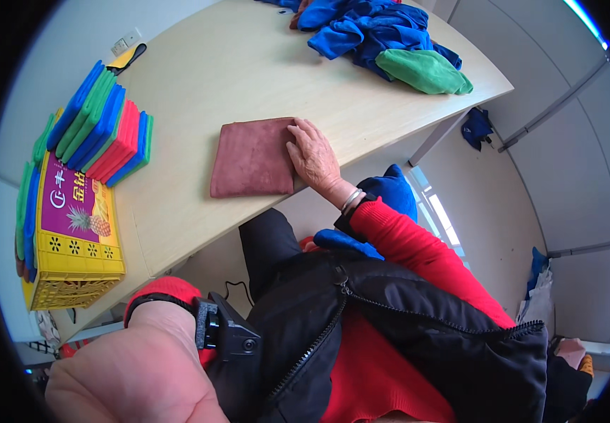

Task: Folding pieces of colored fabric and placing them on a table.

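Observation:
A neatly folded reddish-brown cloth [252, 158], roughly square, lies flat on the pale wooden table [199, 84] in front of me. On its right edge rests my right hand [313, 155], open, with the fingers laid over the cloth and no grip visible. My left hand [132, 370] is raised close to the camera at the lower left, away from the cloth. Its fingers are out of sight, so whether it holds anything cannot be seen. Both wrists come out of red sleeves, and a black device [231, 335] is strapped at the left one.
Folded blue, green and red cloths [100, 130] stand stacked at the left, by a yellow plastic crate [76, 282] with a purple panel. A heap of loose blue cloths [368, 32] and a green cloth [424, 70] lies at the far right. Blue fabric [393, 194] hangs below the table edge.

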Tool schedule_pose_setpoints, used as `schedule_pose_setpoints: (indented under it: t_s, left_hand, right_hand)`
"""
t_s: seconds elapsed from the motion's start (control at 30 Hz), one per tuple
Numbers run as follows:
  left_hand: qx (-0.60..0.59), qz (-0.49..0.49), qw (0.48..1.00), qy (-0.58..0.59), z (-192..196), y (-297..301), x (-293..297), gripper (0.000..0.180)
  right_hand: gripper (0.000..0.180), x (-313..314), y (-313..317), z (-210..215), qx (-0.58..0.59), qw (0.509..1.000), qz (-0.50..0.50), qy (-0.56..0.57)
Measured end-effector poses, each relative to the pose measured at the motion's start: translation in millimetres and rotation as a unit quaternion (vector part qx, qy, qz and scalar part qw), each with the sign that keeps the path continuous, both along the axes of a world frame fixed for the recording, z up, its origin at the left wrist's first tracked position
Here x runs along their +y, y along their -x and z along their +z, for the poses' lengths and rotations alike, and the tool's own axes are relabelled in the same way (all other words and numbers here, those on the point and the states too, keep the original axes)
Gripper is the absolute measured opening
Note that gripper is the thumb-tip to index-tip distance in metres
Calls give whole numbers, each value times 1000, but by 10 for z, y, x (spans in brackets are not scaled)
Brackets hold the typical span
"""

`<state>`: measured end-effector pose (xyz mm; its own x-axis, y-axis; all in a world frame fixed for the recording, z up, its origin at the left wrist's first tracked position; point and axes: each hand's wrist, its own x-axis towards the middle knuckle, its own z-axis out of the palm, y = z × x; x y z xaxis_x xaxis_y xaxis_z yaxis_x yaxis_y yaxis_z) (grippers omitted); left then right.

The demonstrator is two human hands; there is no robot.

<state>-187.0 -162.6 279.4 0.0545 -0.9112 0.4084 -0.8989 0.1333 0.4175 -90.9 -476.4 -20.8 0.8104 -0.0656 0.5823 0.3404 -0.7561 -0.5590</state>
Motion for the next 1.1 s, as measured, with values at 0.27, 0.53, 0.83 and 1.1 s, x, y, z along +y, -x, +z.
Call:
schedule_pose_setpoints:
  t_s: [0.27, 0.53, 0.83, 1.1]
  left_hand:
    - [35, -6, 999, 41, -66, -83, 9, 15]
    - [65, -26, 995, 74, -143, -5, 4, 16]
    - [79, -59, 989, 106, -27, 25, -666, 18]
    - [122, -77, 979, 142, -160, -46, -497, 20]
  right_hand:
    - [39, 46, 1, 13, 10, 1000, -8, 11]
    - [40, 30, -20, 21, 9, 1000, -10, 11]
    - [41, 27, 24, 26, 13, 1000, -3, 13]
    - [41, 21, -9, 16, 23, 1000, -8, 14]
